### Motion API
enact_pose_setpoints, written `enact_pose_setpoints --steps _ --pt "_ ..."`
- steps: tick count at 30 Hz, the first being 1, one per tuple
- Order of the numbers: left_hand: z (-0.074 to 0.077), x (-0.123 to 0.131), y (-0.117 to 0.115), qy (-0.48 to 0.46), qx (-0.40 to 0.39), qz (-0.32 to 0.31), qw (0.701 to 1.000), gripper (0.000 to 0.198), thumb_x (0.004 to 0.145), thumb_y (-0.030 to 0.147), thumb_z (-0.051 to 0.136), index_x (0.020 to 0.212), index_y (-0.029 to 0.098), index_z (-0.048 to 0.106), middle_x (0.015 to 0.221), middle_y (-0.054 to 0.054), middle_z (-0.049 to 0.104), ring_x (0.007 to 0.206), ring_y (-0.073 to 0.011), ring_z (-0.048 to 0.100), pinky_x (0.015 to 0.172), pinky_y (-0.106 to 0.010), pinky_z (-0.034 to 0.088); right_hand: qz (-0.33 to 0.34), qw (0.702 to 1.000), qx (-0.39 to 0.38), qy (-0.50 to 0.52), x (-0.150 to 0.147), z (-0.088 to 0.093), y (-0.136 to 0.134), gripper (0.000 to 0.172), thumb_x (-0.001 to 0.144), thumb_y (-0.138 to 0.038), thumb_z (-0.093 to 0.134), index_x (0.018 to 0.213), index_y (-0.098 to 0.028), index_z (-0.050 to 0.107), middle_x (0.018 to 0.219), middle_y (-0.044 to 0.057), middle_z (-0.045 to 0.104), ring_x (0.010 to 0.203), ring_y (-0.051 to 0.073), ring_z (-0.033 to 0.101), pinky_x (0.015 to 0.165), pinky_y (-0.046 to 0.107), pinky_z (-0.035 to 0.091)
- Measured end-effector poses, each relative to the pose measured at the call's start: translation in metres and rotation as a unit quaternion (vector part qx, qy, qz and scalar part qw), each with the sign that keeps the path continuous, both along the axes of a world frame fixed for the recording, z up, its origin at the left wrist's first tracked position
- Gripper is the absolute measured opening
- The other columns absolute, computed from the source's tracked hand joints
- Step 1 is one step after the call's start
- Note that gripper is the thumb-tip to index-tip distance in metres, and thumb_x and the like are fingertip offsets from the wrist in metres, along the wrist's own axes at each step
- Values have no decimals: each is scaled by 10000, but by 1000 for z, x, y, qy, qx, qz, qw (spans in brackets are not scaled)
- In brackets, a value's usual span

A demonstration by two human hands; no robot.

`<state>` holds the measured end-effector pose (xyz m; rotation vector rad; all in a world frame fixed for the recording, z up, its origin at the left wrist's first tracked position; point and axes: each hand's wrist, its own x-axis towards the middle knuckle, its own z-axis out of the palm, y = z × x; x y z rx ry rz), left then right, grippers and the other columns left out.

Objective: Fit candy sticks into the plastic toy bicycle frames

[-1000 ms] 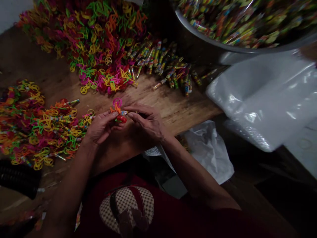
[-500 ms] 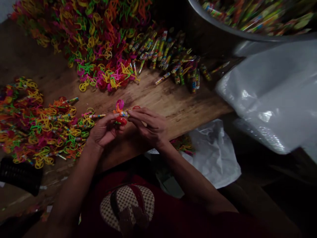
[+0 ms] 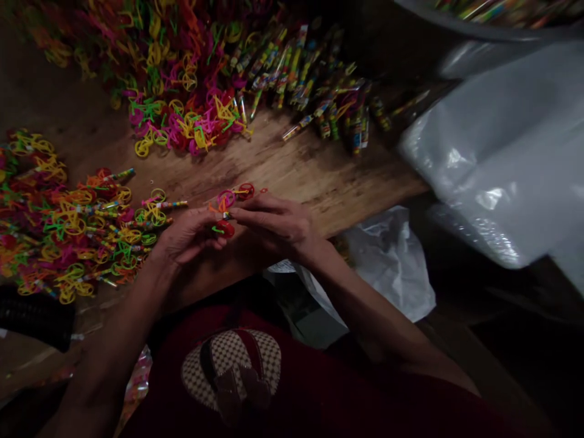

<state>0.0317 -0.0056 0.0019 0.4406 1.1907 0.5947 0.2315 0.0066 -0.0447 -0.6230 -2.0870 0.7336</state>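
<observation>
My left hand (image 3: 189, 234) is closed, its thumb and fingers pinching a small plastic wheeled toy (image 3: 220, 205) with an orange frame and a pink wheel. A red round piece (image 3: 225, 229) shows just below the fingertips. My right hand (image 3: 280, 222) is closed too, its fingertips meeting the toy from the right, where a short bit of printed tube shows between the hands. Another red wheel (image 3: 247, 191) lies behind the right fingers. Which parts are joined is too small and dim to tell.
A heap of coloured wheeled pieces (image 3: 182, 115) lies at the back of the wooden table (image 3: 333, 173), beside a pile of printed tubes (image 3: 292, 73). Wheeled pieces with tubes (image 3: 91, 225) cover the left. Clear plastic bags (image 3: 497, 152) and a metal basin (image 3: 456, 24) stand right.
The view has shifted slightly, and the basin shows less. My right fingers have moved in closer over the toy, and less of the printed tube shows between my hands.
</observation>
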Motion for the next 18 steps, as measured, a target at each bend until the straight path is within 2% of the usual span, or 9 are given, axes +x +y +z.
enact_pose_setpoints --steps 4,6,8,10,12,13,14,16,18 --pt "21 -21 -17 133 65 14 989 259 693 347 775 825 152 668 662 -20 705 496 -129 619 466 -234 506 -59 997 3 -40 1 -9 -8 466 986 -269 545 1447 -205 507 1162 110 704 1047 204 688 869 330 595" --pt "43 -47 -28 325 128 53 935 287 714 427 778 839 192 670 718 -15 733 588 -161 665 530 -271 538 -120 991 -7 -54 7 -14 -7 450 985 -285 539 1427 -202 517 1168 121 699 1014 214 689 843 340 593" --pt "68 -76 -36 543 170 90 818 312 756 530 736 917 269 679 810 12 757 736 -236 710 646 -380 579 -177 983 -18 -47 12 -16 -1 342 995 -270 500 1315 -212 605 1112 118 702 953 216 685 812 347 582" --pt "88 -101 -40 718 164 59 674 359 809 603 649 1002 304 691 1044 -19 768 963 -369 706 806 -556 562 -202 978 -23 -46 10 -17 8 291 987 -304 520 1233 -215 648 1115 126 686 981 237 664 849 380 563" --pt "98 -116 -39 805 155 7 572 447 846 599 585 1160 291 670 1316 -96 674 1187 -487 598 948 -672 469 -202 976 -19 -82 -1 -17 17 321 956 -340 581 1243 -208 637 1171 139 661 1052 268 626 904 417 538" --pt "99 -117 -38 823 166 -9 543 476 867 574 559 1227 275 645 1401 -127 613 1260 -510 540 997 -687 425 -198 974 -14 -112 -9 -17 21 330 948 -330 592 1249 -199 632 1183 145 652 1073 279 605 917 430 527" --pt "97 -115 -35 828 189 -12 528 479 887 543 536 1264 261 625 1433 -146 583 1290 -508 515 1021 -679 406 -191 971 -9 -146 -17 -17 24 306 949 -306 583 1225 -188 642 1164 150 652 1065 285 590 907 436 522" --pt "87 -101 -26 806 249 -9 538 414 924 472 503 1240 237 632 1360 -151 635 1230 -449 583 1009 -618 438 -172 964 -7 -202 -29 -17 26 221 969 -249 516 1090 -170 684 1054 152 661 987 281 575 850 428 515" --pt "72 -82 -12 751 281 -30 597 325 914 398 543 1123 187 672 1140 -150 731 1018 -362 695 910 -528 519 -154 966 -11 -208 -27 -17 21 244 980 -228 459 933 -167 691 949 146 650 899 263 571 790 402 508"
